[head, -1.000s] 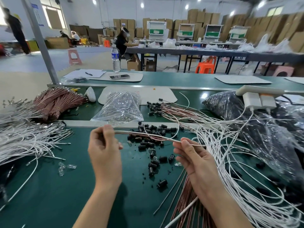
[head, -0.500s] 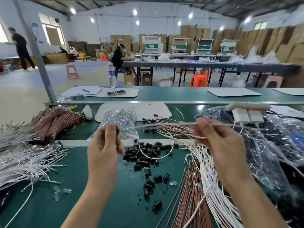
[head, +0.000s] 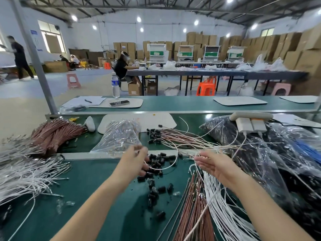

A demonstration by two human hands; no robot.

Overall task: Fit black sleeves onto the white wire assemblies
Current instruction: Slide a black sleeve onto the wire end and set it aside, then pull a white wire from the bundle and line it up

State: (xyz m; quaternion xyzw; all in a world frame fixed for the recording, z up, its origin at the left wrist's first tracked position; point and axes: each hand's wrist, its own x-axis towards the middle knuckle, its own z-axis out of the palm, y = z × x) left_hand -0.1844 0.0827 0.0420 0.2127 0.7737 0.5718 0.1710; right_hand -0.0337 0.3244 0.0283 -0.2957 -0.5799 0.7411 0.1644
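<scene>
Green table is swamped with white wires fanning off its right near corner, another bunch along the left edge, and the black sleeves scattered mid-table. The left hand is down on the sleeves with one looped wire running out from under it, too blurry to tell its grip; the right hand hovers just beside the wires, grip apart, fingers straight.
</scene>
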